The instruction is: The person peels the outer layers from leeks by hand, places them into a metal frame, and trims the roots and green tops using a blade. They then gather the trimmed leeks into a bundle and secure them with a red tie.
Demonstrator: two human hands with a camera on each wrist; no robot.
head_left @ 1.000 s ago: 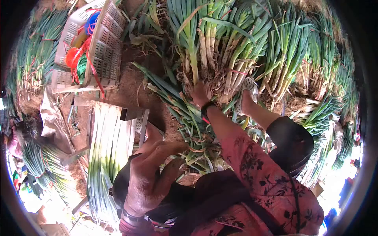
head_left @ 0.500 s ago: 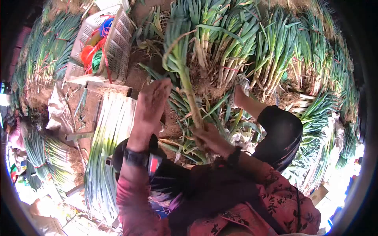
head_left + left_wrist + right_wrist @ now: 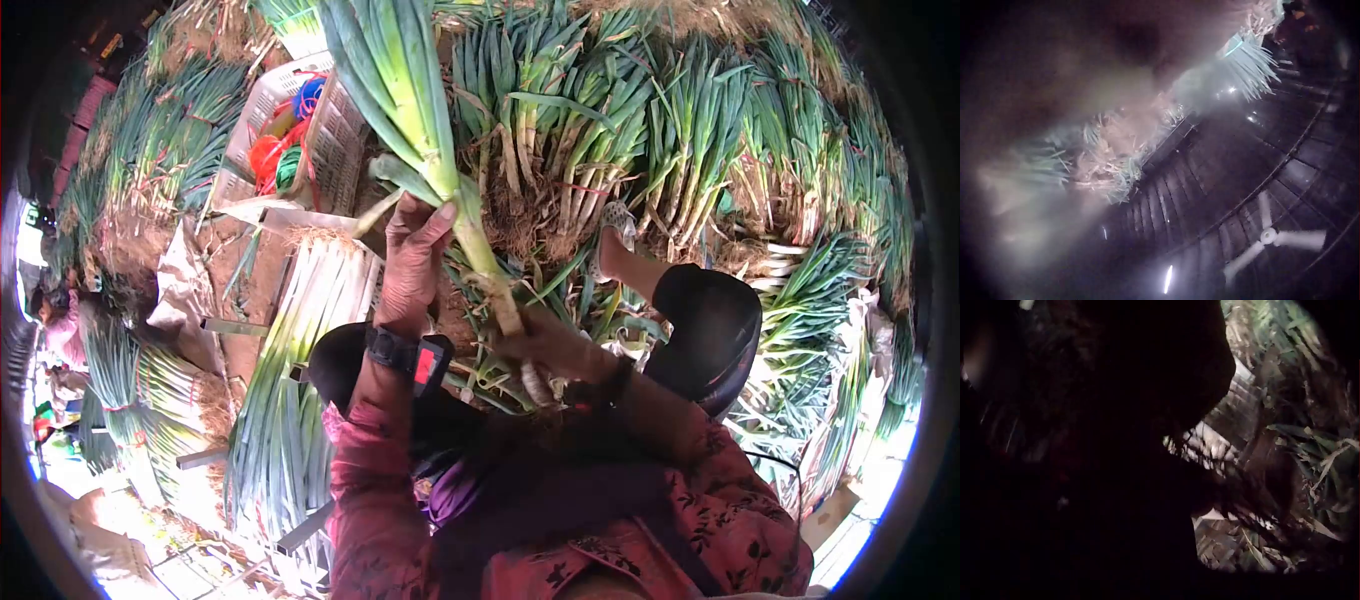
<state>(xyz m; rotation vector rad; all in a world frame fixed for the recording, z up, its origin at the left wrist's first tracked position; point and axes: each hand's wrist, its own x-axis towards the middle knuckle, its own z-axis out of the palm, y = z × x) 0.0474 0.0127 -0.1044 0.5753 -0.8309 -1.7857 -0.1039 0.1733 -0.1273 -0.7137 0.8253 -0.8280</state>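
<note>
Both hands are on the one leek [image 3: 485,262], and here it is, slanting over the lap, leaves up and away from the person, root end down by the knees! The right hand [image 3: 560,345] has the low end, fingers closed round the pale stalk, a firm hold, though shadow covers much of it. Higher up, the left hand [image 3: 412,260] pinches at the side of the leek, thumb against it, right below the spread of the leaves, with a dry leaf [image 3: 378,214] poking out beside the fingers.

Over to the crate [image 3: 338,150], pale and full of holes, set just beyond the left hand: balls of string in there, blue [image 3: 310,96] at the far end, red [image 3: 266,158] and green [image 3: 288,168] side by side at the near end, and a red strand trailing at the wall.

Just this side of it, the rack [image 3: 235,327], and it is loaded: a row of trimmed leeks [image 3: 310,300], roots at the crate end, white shafts between, green leaves spilling toward the person. Across on the right, bunches [image 3: 600,130] stand packed together, one wearing a red tie [image 3: 592,187]. The left wrist view, badly blurred, catches a fan [image 3: 1268,235]; the right wrist view is mostly dark.
</note>
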